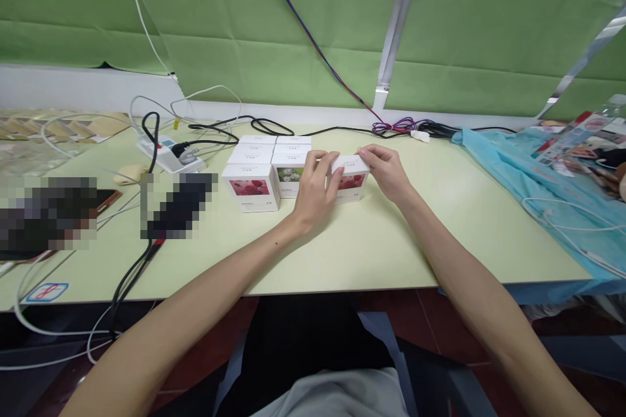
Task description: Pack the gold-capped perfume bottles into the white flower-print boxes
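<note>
Both my hands are at a small white box [351, 184] with a red flower picture on its front, standing on the table. My left hand [315, 189] grips its left side, the thumb along the front edge and the fingers over the top. At the right rear corner my right hand [388, 172] pinches the box's upper edge. Just left stand several similar white boxes in two columns. The front left one [251, 189] shows red flowers; beside it a box with white flowers [289, 176] is partly hidden by my left hand.
A white power strip [171, 155] with plugs and a tangle of cables lies on the left, near blurred-out dark devices. Black cables [274, 125] run along the table's back edge. A light blue cloth [503, 156] with a clear bottle [581, 133] and white cords covers the right end.
</note>
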`<action>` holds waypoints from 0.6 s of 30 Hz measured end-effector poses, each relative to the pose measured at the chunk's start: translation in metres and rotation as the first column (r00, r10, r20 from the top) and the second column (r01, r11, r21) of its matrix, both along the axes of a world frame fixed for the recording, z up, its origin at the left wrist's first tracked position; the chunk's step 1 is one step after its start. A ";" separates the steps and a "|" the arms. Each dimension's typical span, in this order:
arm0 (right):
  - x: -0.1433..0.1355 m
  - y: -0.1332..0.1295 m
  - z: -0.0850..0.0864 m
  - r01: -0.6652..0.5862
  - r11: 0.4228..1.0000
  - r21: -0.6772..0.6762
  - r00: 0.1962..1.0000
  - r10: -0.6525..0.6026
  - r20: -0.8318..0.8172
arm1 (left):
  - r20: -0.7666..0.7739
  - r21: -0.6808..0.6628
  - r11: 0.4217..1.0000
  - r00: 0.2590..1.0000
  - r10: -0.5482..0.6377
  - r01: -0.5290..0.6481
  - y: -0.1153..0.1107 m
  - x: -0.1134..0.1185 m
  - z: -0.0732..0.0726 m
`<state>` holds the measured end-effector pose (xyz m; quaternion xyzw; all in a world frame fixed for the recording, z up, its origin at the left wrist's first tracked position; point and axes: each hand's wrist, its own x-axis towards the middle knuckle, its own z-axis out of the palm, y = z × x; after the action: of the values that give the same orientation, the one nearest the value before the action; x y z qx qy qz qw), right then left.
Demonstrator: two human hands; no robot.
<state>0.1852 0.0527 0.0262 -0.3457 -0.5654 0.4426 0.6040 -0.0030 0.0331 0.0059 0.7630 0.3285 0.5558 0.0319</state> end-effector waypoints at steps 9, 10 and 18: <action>0.000 0.002 -0.001 0.014 1.000 0.005 1.000 -0.014 0.023 | 0.005 0.015 1.000 1.000 -0.021 0.020 -0.002 0.001 0.002; 0.000 0.002 -0.002 0.013 1.000 0.008 1.000 -0.013 0.019 | 0.004 0.017 1.000 1.000 -0.021 0.021 -0.002 0.001 0.002; 0.000 0.002 -0.002 0.015 1.000 0.026 0.999 -0.016 0.035 | -0.003 0.015 1.000 1.000 -0.015 0.015 -0.003 0.001 0.003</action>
<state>0.1857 0.0547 0.0240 -0.3500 -0.5787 0.4245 0.6020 -0.0022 0.0304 0.0091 0.7664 0.3187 0.5570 0.0299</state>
